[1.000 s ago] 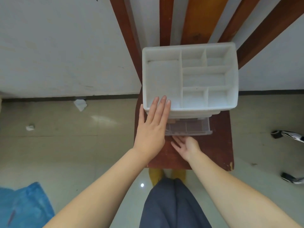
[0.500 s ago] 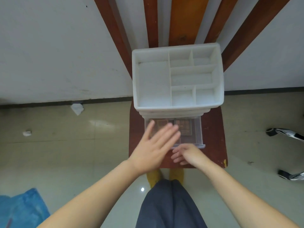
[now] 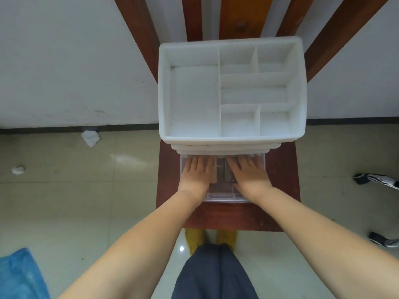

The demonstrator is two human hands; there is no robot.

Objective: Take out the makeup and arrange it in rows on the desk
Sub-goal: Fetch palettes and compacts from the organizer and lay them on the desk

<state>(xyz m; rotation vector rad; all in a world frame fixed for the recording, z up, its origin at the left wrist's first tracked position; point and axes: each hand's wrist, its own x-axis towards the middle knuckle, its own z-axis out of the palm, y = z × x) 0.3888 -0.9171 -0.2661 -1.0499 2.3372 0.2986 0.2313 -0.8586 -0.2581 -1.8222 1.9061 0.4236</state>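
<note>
- The makeup, flat brownish palettes [image 3: 220,169], lies inside a clear plastic drawer [image 3: 224,197] pulled out at the centre of the frame; only a strip shows between the hands, too blurred to count or name.
- The left hand [image 3: 197,173] lies palm down in the left half of the drawer, fingers straight and close together, resting flat on a palette; its fingertips reach under the organizer's front edge, and no grasp can be seen.
- The right hand [image 3: 248,172] lies the same way in the right half, fingers straight and slightly spread on a dark palette, gripping nothing that shows.
- The drawer comes out of the bottom of a white plastic organizer [image 3: 164,87], whose top tray, just above centre, is split into one big compartment on the left and five smaller ones on the right.
- The organizer stands on a small reddish-brown wooden desk [image 3: 280,169], with the desk's slats running to the top edge.
- Below are dark trousers [image 3: 216,275] and yellow shoes [image 3: 194,238].
- On the tiled floor: crumpled white paper [image 3: 90,138] at left, a blue bag [image 3: 19,275] at lower left, metal chair legs [image 3: 377,182] at right.
</note>
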